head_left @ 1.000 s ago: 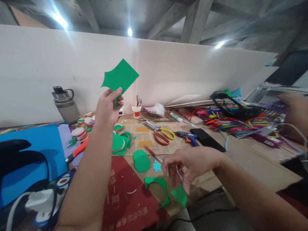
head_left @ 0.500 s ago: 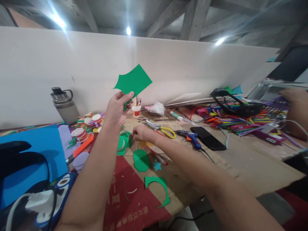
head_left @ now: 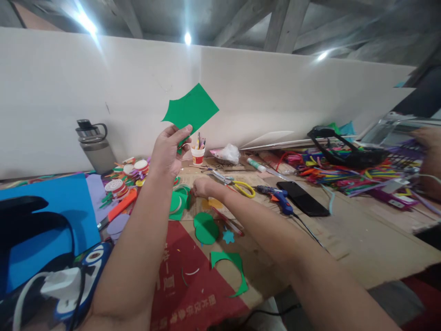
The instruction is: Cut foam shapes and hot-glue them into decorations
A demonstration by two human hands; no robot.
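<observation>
My left hand is raised over the table, its thumb and fingers pinching a green craft sheet with a curved cut-out along one side. My right hand is low over the cardboard, fingers curled together beside some green cut scraps. What those fingers hold, if anything, is hidden. Nearer to me lie overlapping green discs, a blue flower shape, a red pen and a green offcut with a round gap. Yellow-handled scissors rest just beyond my right wrist.
A blue glue gun and a black phone lie to the right, before colourful pipe cleaners. A bottle, orange cutter and power strip are left. Another person's arm shows far right.
The view has shifted slightly. My right hand's fingers look more tightly curled beside the scraps. My left hand still holds up the green sheet.
</observation>
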